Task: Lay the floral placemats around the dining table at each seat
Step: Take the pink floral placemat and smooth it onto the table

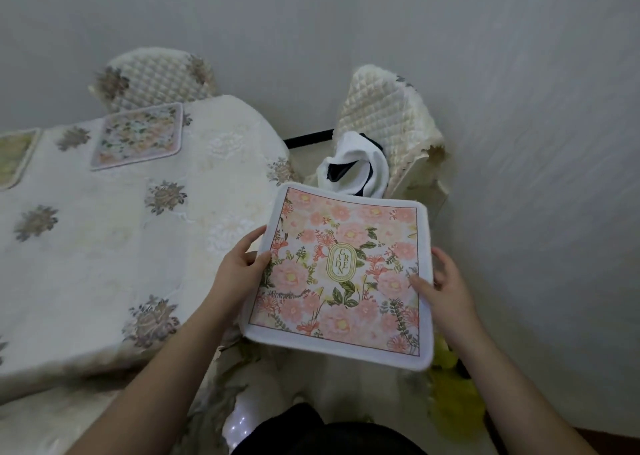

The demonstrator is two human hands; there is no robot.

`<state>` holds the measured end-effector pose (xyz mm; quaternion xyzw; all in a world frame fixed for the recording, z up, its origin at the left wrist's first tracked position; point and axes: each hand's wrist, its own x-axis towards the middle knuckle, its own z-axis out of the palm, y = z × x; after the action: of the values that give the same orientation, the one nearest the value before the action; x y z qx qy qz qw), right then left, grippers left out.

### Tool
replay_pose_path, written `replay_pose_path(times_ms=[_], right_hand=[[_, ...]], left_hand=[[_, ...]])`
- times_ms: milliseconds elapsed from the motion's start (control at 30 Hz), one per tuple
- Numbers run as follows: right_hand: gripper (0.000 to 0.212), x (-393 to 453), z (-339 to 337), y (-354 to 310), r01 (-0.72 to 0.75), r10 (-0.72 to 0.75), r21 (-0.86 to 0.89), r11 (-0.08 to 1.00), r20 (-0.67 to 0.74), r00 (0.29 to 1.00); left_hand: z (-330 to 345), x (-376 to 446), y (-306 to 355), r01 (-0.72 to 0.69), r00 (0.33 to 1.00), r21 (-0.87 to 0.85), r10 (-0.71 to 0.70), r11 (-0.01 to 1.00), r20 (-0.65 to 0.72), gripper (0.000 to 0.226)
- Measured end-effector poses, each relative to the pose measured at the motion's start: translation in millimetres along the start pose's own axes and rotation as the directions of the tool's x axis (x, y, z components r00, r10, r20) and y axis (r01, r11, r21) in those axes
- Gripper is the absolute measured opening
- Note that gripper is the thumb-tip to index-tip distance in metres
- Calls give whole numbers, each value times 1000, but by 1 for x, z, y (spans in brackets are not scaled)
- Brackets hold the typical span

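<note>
Head view: I hold a placemat in the air just off the table corner, my left hand pinching its left edge, my right hand pinching its right edge. My fingers beneath are hidden. A second mat lies on the table; a third is cut off at the frame's left edge.

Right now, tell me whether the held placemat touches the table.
Apart. The head view shows the placemat held off the table edge, in the left hand and right hand.
</note>
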<state>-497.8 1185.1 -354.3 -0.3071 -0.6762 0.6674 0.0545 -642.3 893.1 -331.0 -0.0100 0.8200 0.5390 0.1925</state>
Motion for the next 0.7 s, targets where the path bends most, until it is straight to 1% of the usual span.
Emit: replay_pose_path(times_ms=[133, 300, 500, 700], right_hand=[[65, 29, 24, -6, -5, 8, -21, 1000, 104, 995], [59, 61, 70, -17, 25, -8, -76, 997, 222, 975], [50, 94, 133, -32, 31, 13, -131, 991, 319, 948], [51, 119, 187, -39, 20, 51, -170, 985, 404, 913]], left_hand=[[-22, 7, -11, 19, 995, -27, -21, 999, -93, 41], [-56, 23, -30, 33, 978, -63, -45, 998, -205, 40], [-105, 50, -54, 68, 957, -52, -80, 996, -280, 43], [-151, 66, -75, 115, 934, -95, -140, 989, -327, 44]])
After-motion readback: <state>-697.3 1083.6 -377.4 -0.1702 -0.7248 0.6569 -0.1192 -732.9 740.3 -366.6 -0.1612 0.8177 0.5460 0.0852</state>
